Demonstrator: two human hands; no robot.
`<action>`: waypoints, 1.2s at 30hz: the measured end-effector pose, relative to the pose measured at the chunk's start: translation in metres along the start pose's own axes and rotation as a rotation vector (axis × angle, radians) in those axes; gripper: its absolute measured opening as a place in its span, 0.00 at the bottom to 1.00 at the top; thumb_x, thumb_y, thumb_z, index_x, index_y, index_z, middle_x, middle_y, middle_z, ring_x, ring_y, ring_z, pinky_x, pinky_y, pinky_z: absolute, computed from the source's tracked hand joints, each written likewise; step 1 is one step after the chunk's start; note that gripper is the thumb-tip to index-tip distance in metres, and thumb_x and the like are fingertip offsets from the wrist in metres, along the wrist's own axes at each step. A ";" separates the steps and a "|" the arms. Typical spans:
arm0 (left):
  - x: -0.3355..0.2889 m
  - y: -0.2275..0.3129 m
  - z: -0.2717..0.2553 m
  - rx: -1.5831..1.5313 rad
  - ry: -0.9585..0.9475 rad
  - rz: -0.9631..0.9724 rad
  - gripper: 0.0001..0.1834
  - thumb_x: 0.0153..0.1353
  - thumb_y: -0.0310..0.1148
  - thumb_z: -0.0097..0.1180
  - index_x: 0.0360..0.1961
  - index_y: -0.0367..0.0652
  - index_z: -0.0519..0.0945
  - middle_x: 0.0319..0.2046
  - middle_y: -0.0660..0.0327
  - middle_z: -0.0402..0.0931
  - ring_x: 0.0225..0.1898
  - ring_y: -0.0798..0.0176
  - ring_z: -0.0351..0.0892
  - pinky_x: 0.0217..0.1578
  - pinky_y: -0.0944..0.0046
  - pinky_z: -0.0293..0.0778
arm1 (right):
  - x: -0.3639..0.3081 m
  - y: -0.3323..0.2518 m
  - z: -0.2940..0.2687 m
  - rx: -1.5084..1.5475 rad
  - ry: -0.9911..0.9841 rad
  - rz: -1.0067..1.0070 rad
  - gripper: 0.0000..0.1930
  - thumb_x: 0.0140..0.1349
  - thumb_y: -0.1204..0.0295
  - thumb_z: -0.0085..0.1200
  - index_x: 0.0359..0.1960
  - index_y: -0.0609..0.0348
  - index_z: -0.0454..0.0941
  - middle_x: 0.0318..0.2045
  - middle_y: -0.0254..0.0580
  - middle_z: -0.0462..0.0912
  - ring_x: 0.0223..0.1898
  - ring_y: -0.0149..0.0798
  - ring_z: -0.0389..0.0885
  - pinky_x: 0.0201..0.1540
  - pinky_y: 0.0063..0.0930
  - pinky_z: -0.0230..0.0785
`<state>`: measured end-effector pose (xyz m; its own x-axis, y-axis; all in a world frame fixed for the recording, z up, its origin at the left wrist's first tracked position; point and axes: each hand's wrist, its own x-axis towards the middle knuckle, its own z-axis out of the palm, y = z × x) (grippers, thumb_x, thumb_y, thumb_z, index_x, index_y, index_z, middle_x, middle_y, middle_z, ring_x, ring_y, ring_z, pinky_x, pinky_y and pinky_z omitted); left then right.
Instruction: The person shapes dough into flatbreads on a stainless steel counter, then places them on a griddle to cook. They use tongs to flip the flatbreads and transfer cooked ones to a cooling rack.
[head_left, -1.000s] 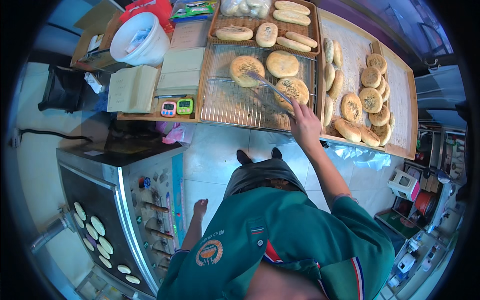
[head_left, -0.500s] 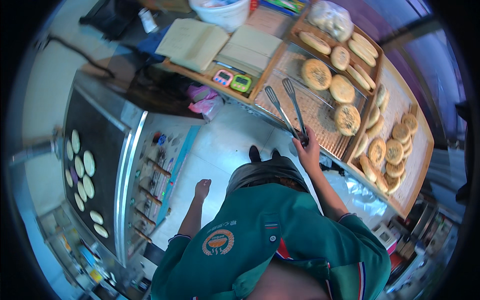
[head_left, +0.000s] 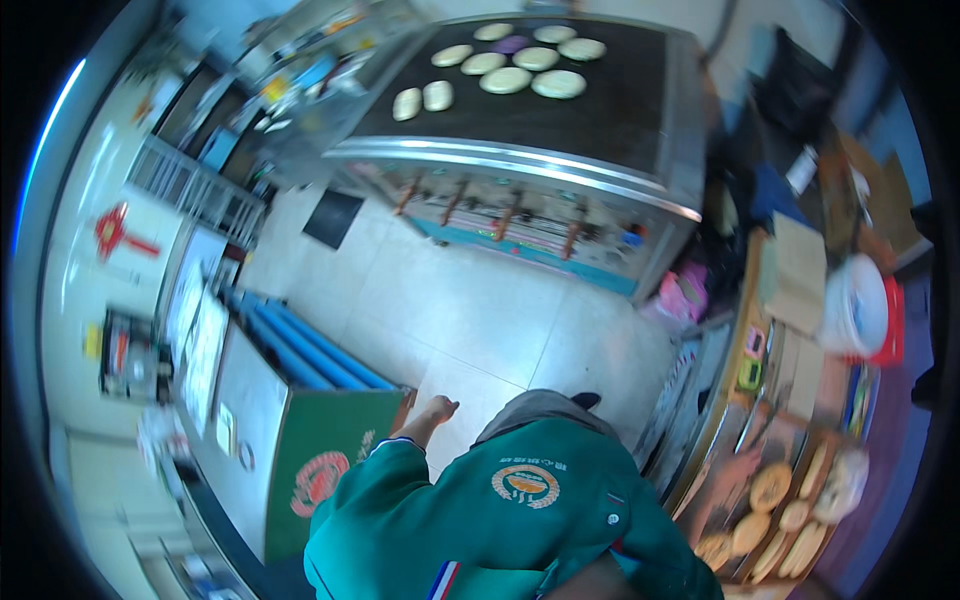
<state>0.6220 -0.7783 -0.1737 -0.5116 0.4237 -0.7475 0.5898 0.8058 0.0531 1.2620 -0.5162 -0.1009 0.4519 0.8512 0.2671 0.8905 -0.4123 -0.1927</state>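
Note:
My left hand [head_left: 438,408] hangs over the floor at my left side, its fingers loosely curled with nothing in them. My right hand [head_left: 736,468] reaches out over the wire rack at the right and is smeared by motion. Right beside its fingers is a pair of metal tongs [head_left: 766,424]; whether the hand still grips it I cannot tell. Round seeded flatbreads [head_left: 770,487] lie on the rack near that hand. Beyond them a wooden tray holds long breads [head_left: 803,548] and a filled clear plastic bag [head_left: 843,482].
Ahead stands a large griddle [head_left: 620,110] with several pale dough rounds [head_left: 558,84] and one purple piece. A green-fronted counter [head_left: 320,455] is close on my left, blue rolls [head_left: 300,345] behind it. Two timers [head_left: 750,374], cardboard [head_left: 797,270] and a white bucket [head_left: 857,305] sit along the right table.
My view has swung left, bringing the griddle ahead and the bread table to my right. My right hand, which held the tongs up, is now low over the rack beside them.

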 end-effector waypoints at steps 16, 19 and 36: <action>-0.090 -0.052 0.107 -0.268 0.102 -0.047 0.18 0.56 0.40 0.52 0.39 0.40 0.85 0.39 0.44 0.83 0.44 0.42 0.81 0.46 0.51 0.76 | -0.053 -0.193 -0.045 0.804 -0.446 -0.695 0.27 0.56 0.75 0.60 0.59 0.61 0.72 0.66 0.56 0.64 0.68 0.55 0.61 0.68 0.43 0.56; -0.086 -0.052 0.110 -0.325 0.128 -0.031 0.19 0.56 0.44 0.54 0.40 0.40 0.84 0.38 0.44 0.83 0.44 0.42 0.82 0.46 0.52 0.76 | -0.088 -0.214 -0.047 0.853 -0.615 -0.795 0.26 0.55 0.75 0.61 0.58 0.61 0.73 0.64 0.54 0.66 0.65 0.56 0.65 0.66 0.42 0.60; 0.016 -0.194 0.050 -0.583 0.101 -0.097 0.20 0.57 0.46 0.58 0.38 0.38 0.85 0.34 0.46 0.84 0.39 0.47 0.84 0.42 0.54 0.77 | -0.180 -0.479 -0.036 0.663 -0.705 -1.176 0.22 0.55 0.72 0.62 0.53 0.62 0.75 0.55 0.52 0.73 0.56 0.55 0.73 0.58 0.41 0.68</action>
<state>0.5311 -0.9483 -0.2288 -0.6197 0.3515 -0.7017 0.1123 0.9246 0.3640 0.7560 -0.4836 -0.0224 -0.7621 0.6377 0.1121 0.4446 0.6413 -0.6253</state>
